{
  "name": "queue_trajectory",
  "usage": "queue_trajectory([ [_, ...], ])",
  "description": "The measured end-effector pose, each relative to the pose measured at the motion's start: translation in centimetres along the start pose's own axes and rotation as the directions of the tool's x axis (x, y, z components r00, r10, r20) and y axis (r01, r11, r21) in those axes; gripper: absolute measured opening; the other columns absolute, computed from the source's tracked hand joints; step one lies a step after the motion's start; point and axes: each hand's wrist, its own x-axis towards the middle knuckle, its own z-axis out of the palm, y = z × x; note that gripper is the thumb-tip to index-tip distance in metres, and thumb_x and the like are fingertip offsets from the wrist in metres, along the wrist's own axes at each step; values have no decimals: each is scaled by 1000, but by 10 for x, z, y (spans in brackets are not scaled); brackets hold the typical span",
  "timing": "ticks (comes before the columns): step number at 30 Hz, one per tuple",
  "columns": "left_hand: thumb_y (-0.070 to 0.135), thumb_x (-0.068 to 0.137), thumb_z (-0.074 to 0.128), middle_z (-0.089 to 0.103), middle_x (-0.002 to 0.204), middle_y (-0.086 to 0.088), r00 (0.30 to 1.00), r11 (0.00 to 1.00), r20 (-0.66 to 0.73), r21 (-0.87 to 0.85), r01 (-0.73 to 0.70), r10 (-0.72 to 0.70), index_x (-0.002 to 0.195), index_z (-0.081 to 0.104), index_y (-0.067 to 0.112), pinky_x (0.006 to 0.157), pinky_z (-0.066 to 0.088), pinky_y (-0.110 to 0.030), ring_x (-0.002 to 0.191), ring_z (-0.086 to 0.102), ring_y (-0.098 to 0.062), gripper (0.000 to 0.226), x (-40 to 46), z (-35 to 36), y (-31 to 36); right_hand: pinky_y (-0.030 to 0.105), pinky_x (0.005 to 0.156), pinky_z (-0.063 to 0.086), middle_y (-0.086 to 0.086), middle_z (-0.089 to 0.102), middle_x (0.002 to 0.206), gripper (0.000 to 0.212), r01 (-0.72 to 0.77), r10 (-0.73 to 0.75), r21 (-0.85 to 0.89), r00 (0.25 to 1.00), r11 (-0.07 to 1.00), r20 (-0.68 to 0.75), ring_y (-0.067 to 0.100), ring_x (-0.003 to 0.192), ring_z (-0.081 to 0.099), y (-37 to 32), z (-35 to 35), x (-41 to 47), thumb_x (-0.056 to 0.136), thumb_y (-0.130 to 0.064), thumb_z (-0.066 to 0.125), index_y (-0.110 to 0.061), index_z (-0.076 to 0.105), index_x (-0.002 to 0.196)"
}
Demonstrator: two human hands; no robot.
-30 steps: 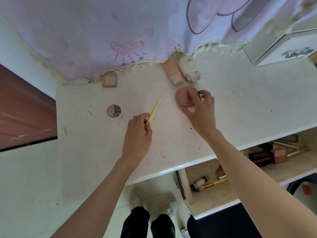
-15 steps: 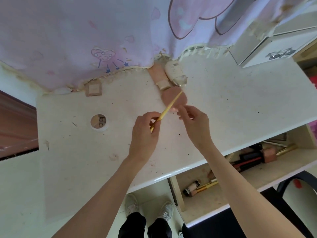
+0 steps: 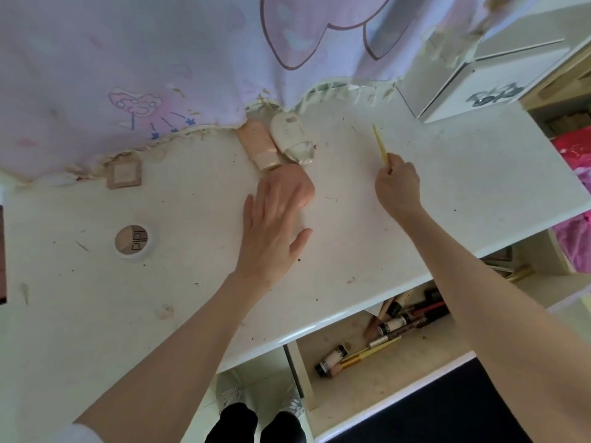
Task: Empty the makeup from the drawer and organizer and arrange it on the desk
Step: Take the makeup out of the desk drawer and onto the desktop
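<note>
Head view: right hand (image 3: 397, 183) pinching yellow stick (image 3: 380, 143), tip pointing away toward curtain (image 3: 160, 59); left hand (image 3: 271, 225) flat, fingers relaxed, on pink sponge (image 3: 305, 191).

Brightness: we see soft, even daylight, strongest on the desk (image 3: 447, 193) top.
Source: we read it as coming through the pale curtain (image 3: 160, 59) at the far edge, which glows.
Shadows: we find only faint ones, beneath the left hand (image 3: 275, 219) and under the desk lip over the drawer (image 3: 367, 372).
Glare: a thin sheen along the front rim.
Distortion: we note wide-angle bending of straight edges toward the corners.
Sharpness: slightly soft throughout, the curtain's print washed out.
</note>
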Motion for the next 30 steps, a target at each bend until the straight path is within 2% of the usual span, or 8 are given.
queue_trajectory([
  [2,41,87,40,31,147,-15,990,986,31,93,-138,136,139,31,21,110,22,-55,136,24,-37,56,18,2,2,40,92,42,21,39,122,44,26,-26,-88,1000,996,6,36,106,47,0,2,20,91,-1,31,-7,44,133],
  [4,34,87,47,35,146,-9,979,967,52,156,-200,195,135,40,19,108,22,-56,136,26,-33,51,26,4,4,47,92,43,16,37,124,48,2,-8,-143,999,990,-45,33,110,44,-3,5,37,90,0,34,-14,43,135],
  [8,21,89,44,41,143,-5,975,967,-29,138,-213,219,128,52,20,108,22,-56,136,27,-31,40,23,10,-2,50,89,43,14,46,127,51,51,-97,-256,981,965,-169,31,117,42,-3,9,62,91,0,37,-20,40,138],
  [13,9,85,39,42,141,1,983,974,-37,145,-173,180,130,48,17,112,19,-49,135,30,-25,47,22,5,-1,48,102,34,12,40,140,45,177,-242,-285,947,942,-210,31,128,36,8,18,53,92,-12,42,-12,42,137],
  [16,7,82,39,44,139,1,984,974,-38,153,-167,175,128,50,16,112,20,-48,134,32,-26,48,20,3,-1,46,114,14,17,26,151,47,302,-353,-430,935,851,-41,33,138,23,16,29,43,97,-24,35,-6,35,140],
  [19,7,81,40,45,138,0,985,977,-37,140,-162,169,127,50,15,111,22,-49,132,35,-27,48,13,2,-6,44,117,-3,13,7,157,55,258,-253,-505,964,824,79,27,145,3,18,25,58,100,-36,22,-5,21,146],
  [23,4,81,43,50,133,-3,992,987,-66,129,-95,105,122,54,13,110,23,-52,128,41,-29,43,-9,-4,-15,47,116,-6,9,0,158,58,229,-209,-562,973,795,100,24,145,-3,16,18,55,100,-42,16,-11,15,148],
  [30,12,87,39,52,131,-11,993,983,-119,181,30,-8,119,52,7,108,31,-47,128,42,-33,35,-45,-19,-38,50,115,-5,8,0,158,57,295,-241,-496,955,817,172,25,145,-4,8,50,-34,99,-43,16,-17,9,150],
])
